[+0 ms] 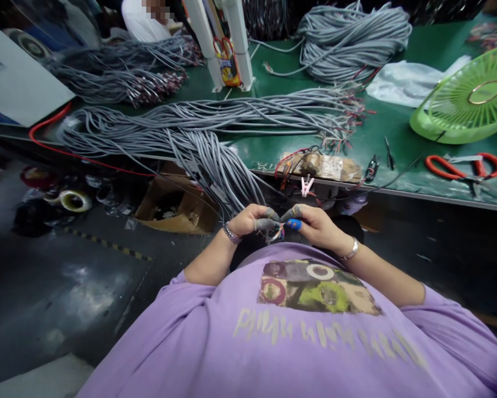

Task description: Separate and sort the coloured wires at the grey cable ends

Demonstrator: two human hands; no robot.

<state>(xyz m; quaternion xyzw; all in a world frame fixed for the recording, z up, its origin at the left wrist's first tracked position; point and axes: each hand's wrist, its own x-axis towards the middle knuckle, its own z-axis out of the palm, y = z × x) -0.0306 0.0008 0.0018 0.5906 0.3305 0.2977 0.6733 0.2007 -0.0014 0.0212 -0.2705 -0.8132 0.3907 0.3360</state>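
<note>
My left hand [252, 220] and my right hand [314, 225] meet in front of my body, just below the table edge. Grey coverings wrap several fingertips, and a blue one is on my right thumb. Between the fingers are the thin coloured wires [278, 233] at a cable's end. Both hands are closed in a pinch on these wires. A thick bundle of grey cables [215, 160] hangs over the table edge beside my left hand. More grey cables [248, 113] lie along the table, their stripped ends toward the right.
On the green table [397, 171] lie red-handled pliers [466, 166], small nippers [371, 167], a green fan [472, 97] and a large cable coil [351, 41]. A pink clip [307, 186] sits at the edge. Below stands a cardboard box [177, 207]. Another person's white sleeve [142, 22] shows behind.
</note>
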